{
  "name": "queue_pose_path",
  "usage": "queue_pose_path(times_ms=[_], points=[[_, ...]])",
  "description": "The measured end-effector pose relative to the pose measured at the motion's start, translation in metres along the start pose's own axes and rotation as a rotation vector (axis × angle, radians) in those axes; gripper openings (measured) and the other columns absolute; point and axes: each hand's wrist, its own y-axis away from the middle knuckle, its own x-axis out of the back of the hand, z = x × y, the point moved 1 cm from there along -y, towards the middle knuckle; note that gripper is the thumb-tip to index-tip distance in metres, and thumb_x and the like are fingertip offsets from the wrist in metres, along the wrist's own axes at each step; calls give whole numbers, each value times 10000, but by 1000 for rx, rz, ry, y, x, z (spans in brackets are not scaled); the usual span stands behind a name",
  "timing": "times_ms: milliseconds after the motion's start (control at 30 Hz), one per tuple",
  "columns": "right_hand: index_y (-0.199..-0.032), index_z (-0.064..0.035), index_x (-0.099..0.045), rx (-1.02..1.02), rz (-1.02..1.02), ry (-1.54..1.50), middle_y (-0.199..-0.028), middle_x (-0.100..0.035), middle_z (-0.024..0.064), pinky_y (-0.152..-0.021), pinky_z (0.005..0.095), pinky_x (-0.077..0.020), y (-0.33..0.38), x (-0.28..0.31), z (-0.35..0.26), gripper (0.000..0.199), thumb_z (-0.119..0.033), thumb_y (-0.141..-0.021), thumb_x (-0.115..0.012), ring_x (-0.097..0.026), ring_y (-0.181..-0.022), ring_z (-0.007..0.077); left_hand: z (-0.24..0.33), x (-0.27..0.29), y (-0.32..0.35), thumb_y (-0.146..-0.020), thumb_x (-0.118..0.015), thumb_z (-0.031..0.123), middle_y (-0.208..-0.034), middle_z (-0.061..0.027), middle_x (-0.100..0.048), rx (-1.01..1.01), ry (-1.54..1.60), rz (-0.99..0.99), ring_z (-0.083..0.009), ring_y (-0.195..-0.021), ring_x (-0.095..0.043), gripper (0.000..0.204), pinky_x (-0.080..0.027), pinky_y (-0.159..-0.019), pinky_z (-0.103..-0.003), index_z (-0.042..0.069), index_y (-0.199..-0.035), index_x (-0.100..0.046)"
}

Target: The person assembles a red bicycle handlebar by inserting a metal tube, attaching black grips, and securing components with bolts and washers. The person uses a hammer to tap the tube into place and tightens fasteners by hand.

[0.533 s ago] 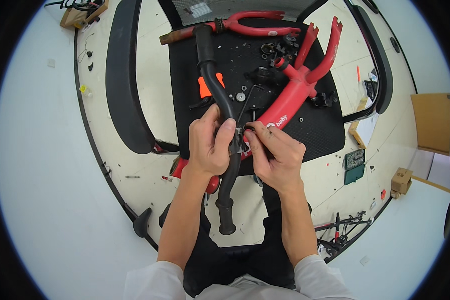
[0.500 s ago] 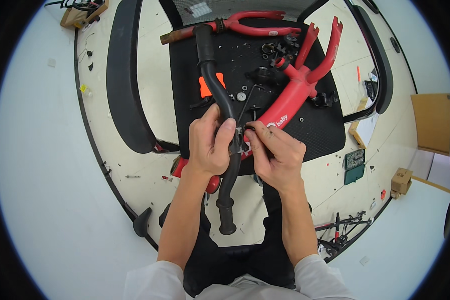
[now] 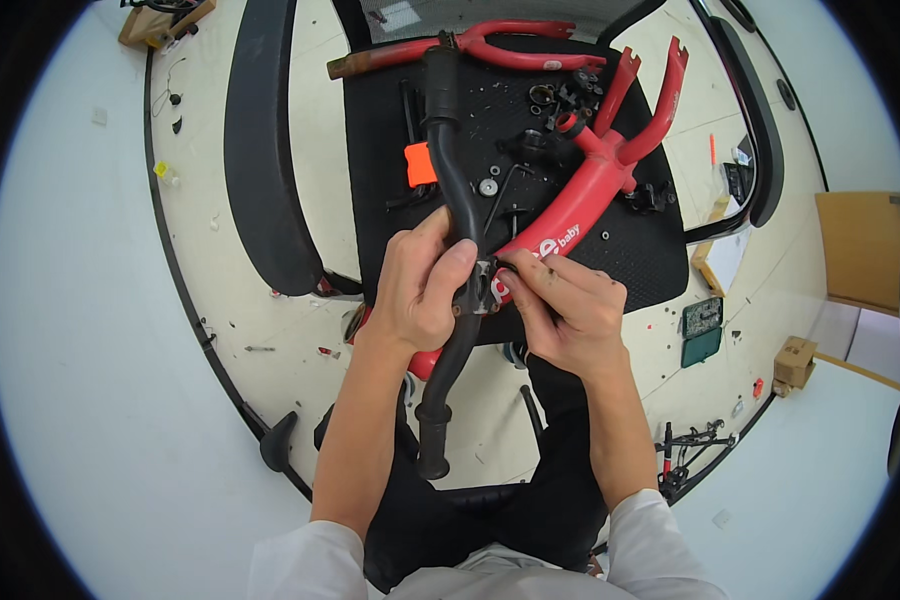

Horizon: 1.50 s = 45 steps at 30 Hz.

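Note:
My left hand is wrapped round the middle of a black bicycle handlebar, its thumb beside the metal stem clamp. The bar stands lengthwise in front of me, with a dark grip at each end. At the clamp's right side, my right hand pinches a small dark piece; its kind is mostly hidden by the fingers. Behind the hands a red bicycle frame lies across a black chair seat. An L-shaped hex key rests on the seat just beyond the clamp.
A red fork lies at the seat's far edge. An orange block, a round washer and several black parts are on the seat. Chair armrests flank it. A green case sits on the floor at right.
The handlebar has swung slightly, its far end rightward and its near end leftward. My right hand has shifted a little to the right, still pinching beside the clamp.

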Motion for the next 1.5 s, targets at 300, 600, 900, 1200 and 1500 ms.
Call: queue_pose_path(times_ms=[300,600,900,1200,1500], points=[[-994,-38,-752,187,-103,100,-553,-439,-10,-403,261,-346,7,31,-21,340,-58,-665,-835,-444,-415,122,35,2,13,-879,-496,265,-614,-62,-499,168,132,-219,-144,-510,-502,343,-375,-501,-275,-51,-978,-583],[-924,42,-726,631,-421,45,-569,-432,-41,-346,230,-261,-20,75,-46,252,-36,-698,-807,-436,-433,54,64,3,31,-792,-470,410,-646,-114,-627,385,304,-448,-168,-487,-653,582,-520,-437,-256,-123,-1016,-537],[-865,44,-702,792,-745,-151,-597,-441,-22,-347,233,-313,-39,96,-83,201,-57,-692,-716,-483,-446,70,75,-12,56,-901,-477,286,-675,-54,-523,490,714,-885,-128,-628,-498,378,-383,-560,-294,-58,-1014,-587],[-920,-48,-693,355,-805,-90,-741,-580,12,-490,287,-437,-59,98,-65,336,-246,-709,-864,-598,-623,163,55,-17,58,-850,-533,452,-765,-106,-630,622,810,-705,-141,-611,-629,644,-519,-513,-254,-96,-1187,-572],[-1249,69,-554,-722,-170,-657,-1060,-657,109,-895,300,-500,-41,96,-34,398,-188,-955,-631,-647,-976,166,53,-23,38,-844,-544,352,-670,-44,-555,168,291,-183,-106,-562,-518,410,-395,-518,-248,-46,-930,-593]])
